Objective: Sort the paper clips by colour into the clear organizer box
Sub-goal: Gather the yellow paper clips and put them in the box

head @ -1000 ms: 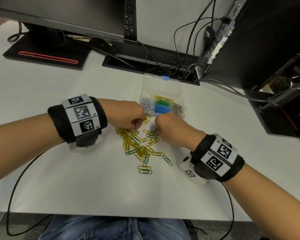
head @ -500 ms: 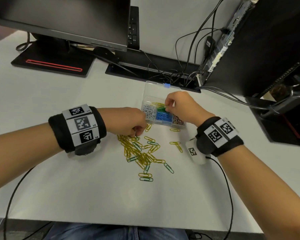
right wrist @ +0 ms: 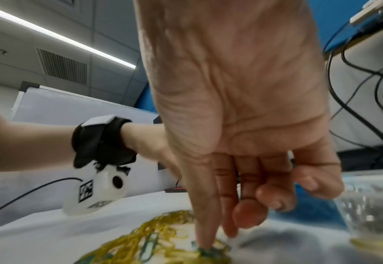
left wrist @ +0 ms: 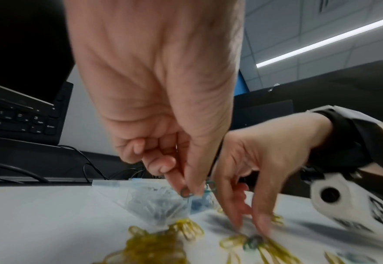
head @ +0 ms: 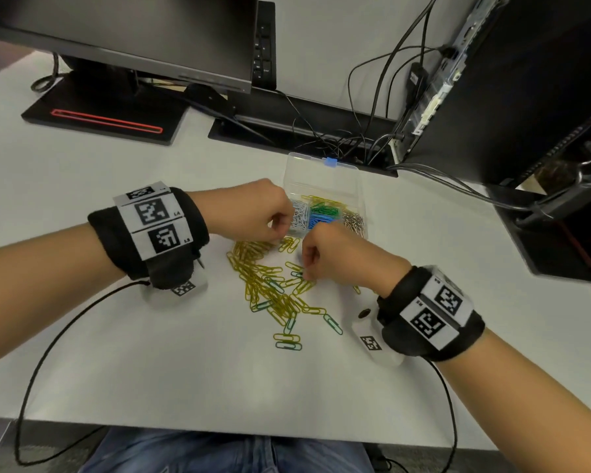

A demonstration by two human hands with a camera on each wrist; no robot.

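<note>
Paper clips, mostly yellow wire ones with a few green mixed in [head: 273, 288], lie in a loose heap on a white desk [head: 151, 370], directly in front of a clear plastic organizer box [head: 325, 186] whose lid stands open at the back. Inside the box, separate compartments already hold white, yellow, green, blue and silver clips, so the sorting looks well advanced, with yellow and green left to clear.

Both hands work at the far edge of the heap, close to the box, likely to keep each trip short. On the left hand [head: 260, 213], thumb and forefinger are pressed together on a small green paper clip [left wrist: 186, 192], lifted just above the desk beside the box's near wall; the other fingers curl into the palm. On the right hand [head: 335, 257], the fingers point down into the heap, and its thumb and forefinger [right wrist: 205, 223] close on another green clip [right wrist: 205, 249] lying among the yellow ones. That wrist view is blurred, so whether the clip is fully gripped is unclear.

Behind the box sit a black monitor [head: 116, 32] and tangled cables [head: 365, 97].
</note>
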